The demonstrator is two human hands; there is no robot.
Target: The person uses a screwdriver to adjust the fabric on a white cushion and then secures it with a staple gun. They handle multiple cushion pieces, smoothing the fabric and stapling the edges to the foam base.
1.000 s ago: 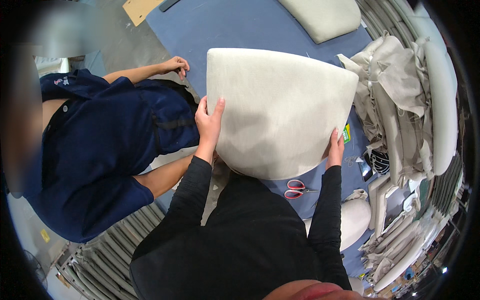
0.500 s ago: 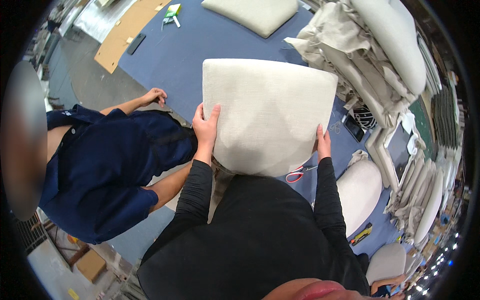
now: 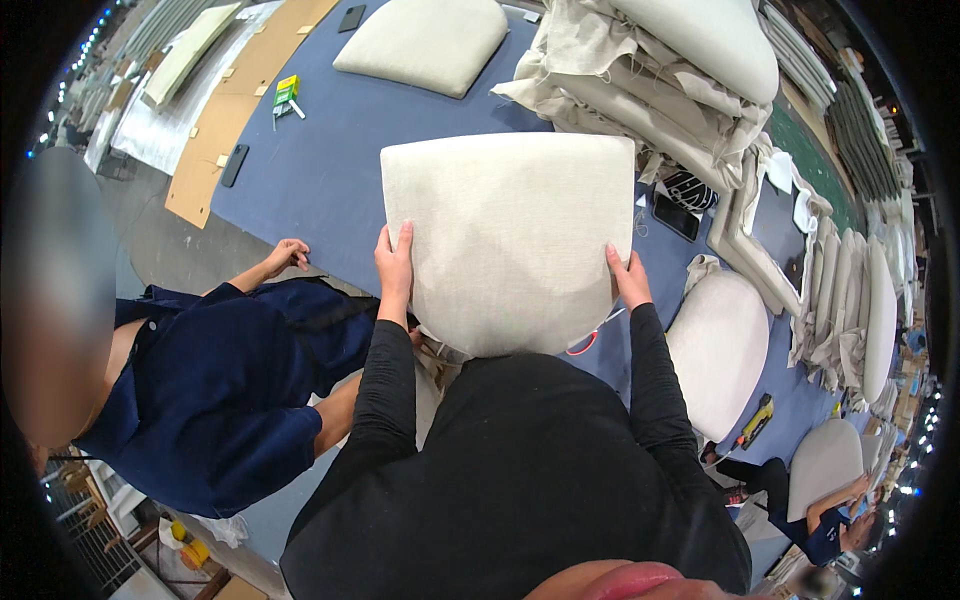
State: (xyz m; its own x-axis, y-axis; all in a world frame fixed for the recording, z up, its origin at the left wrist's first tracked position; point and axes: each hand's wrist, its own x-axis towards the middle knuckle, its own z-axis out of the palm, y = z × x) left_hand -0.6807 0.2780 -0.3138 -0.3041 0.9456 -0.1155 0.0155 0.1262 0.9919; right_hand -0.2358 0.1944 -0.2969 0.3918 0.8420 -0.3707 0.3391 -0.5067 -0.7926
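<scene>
A beige fabric-covered seat cushion (image 3: pixel 510 230) is held up in front of my body, its straight edge at the far side and its rounded edge close to my chest. At its left edge, my left hand (image 3: pixel 395 265) grips with the thumb on top and the fingers partly underneath. Gripping the right edge is my right hand (image 3: pixel 628 276), also with its thumb on the upper face. Red-handled scissors (image 3: pixel 583 346) lie on the blue table (image 3: pixel 310 175), partly hidden by the cushion near my right forearm.
Another cushion (image 3: pixel 425 45) lies at the far side. Piled fabric covers (image 3: pixel 660 95) stand at the far right, with a phone (image 3: pixel 676 217) nearby. A rounded cushion (image 3: pixel 718 355) and a yellow tool (image 3: pixel 757 422) lie to my right. Close on my left is a co-worker in dark blue (image 3: pixel 215 390).
My view has turned, so the surroundings sit differently in the picture. The cushion looks straighter and covers more of the scissors. Both my hands keep their hold on its edges.
</scene>
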